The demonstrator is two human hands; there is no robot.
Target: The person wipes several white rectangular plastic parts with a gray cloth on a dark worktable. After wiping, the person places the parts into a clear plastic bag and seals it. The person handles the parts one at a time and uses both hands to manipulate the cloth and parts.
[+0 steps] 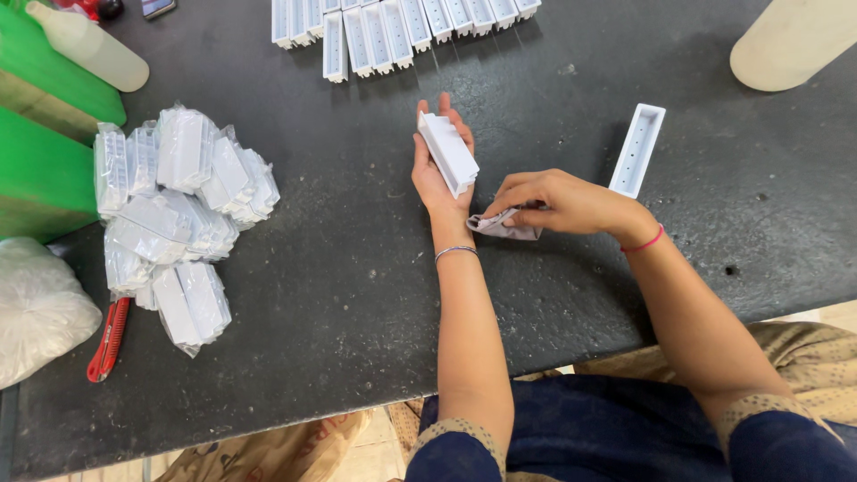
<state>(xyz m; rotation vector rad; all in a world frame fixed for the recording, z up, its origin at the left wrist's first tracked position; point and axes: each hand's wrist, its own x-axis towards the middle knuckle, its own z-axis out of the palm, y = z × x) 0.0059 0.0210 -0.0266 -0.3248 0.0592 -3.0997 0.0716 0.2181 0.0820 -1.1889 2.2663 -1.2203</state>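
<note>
My left hand (435, 165) lies palm up near the middle of the dark table (357, 286) and holds a white rectangular plastic part (448, 153) across its fingers. My right hand (558, 203) sits just to the right of the left wrist, fingers pinched on a small crumpled pale cloth (502, 224) that rests on the table. A second white part (637, 149), an open trough with small holes, lies on the table right of my right hand.
A pile of white parts in clear bags (174, 214) sits at the left, with a red-handled cutter (109, 339) below it. A row of white parts (393, 31) lines the far edge. Green boxes (40, 170), a pale bottle (89, 45), a white bag (40, 308) stand left.
</note>
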